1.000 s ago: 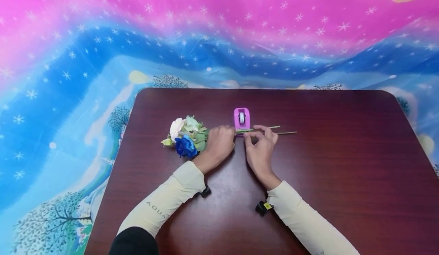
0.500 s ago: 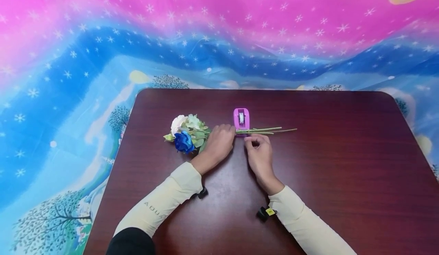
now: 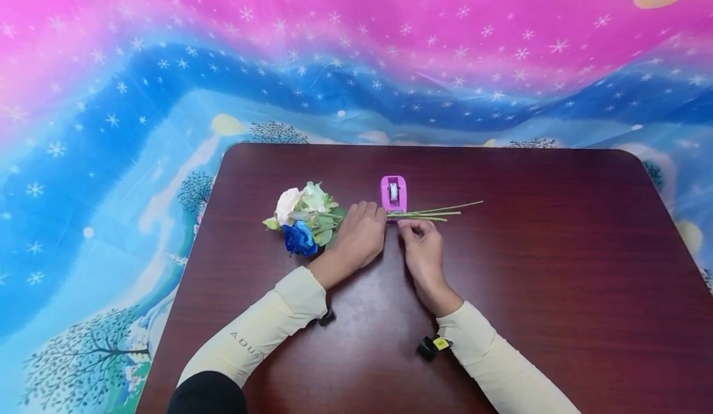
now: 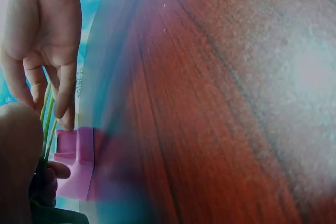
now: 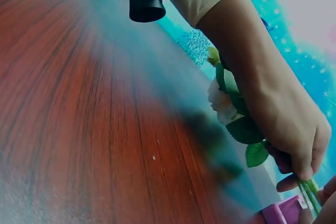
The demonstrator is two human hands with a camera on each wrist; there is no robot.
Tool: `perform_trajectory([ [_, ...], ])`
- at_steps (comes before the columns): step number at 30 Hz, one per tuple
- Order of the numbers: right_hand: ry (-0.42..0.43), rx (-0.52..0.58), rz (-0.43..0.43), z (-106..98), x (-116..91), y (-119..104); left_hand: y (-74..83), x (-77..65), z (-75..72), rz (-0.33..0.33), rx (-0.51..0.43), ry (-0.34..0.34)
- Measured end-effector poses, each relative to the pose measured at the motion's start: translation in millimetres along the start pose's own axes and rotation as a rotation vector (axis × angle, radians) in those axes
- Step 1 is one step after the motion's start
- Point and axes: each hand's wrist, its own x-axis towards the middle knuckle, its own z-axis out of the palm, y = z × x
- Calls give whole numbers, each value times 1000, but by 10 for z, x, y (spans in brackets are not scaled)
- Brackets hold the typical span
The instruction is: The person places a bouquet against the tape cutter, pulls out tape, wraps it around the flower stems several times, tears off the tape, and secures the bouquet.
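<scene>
A bunch of artificial flowers lies across the table, with a blue rose (image 3: 299,238), a pale pink flower (image 3: 288,205) and a whitish-green flower (image 3: 315,197) at the left. My left hand (image 3: 361,233) grips the green stems (image 3: 434,214) just below the leaves. The stem ends stick out to the right. Beyond the hands stands a pink tape dispenser (image 3: 393,192) with a small roll in it. My right hand (image 3: 424,250) is beside the stems at the dispenser's front, thumb and forefinger close together. Whether anything lies between those fingertips is too small to see.
The dark red-brown table (image 3: 557,265) has rounded far corners. A printed cloth (image 3: 390,80) in pink and blue hangs behind it. Each sleeved forearm carries a small black wrist camera, the right one (image 3: 427,348) low over the table.
The stems have turned and their ends fanned out differently. My right hand's fingers have drawn back from over the stems to their near side. The left hand keeps its grip; the dispenser stays put.
</scene>
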Motion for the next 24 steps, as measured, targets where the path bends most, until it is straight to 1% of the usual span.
perform_trajectory([
  [3, 27, 18, -14, 10, 1, 5, 2, -1, -12, 3, -19, 32],
  [6, 39, 33, -24, 18, 1, 14, 6, -3, -27, -15, -43, 29],
  [9, 43, 60, -35, 25, 7, 32, 14, 5, -55, -56, -86, -11],
  [12, 48, 109, -37, 33, 19, 56, 22, 33, -117, -107, -148, -52],
  [15, 46, 159, -22, 42, 27, 73, 21, 74, -193, -154, -201, -92],
  [17, 33, 204, -1, 49, 34, 78, 15, 98, -236, -173, -221, -113],
  [20, 9, 268, 28, 60, 40, 79, 2, 113, -271, -179, -224, -131],
  [22, -5, 311, 35, 67, 42, 79, -2, 110, -276, -174, -210, -121],
  [24, -18, 348, 27, 72, 37, 80, -5, 99, -256, -170, -177, -101],
])
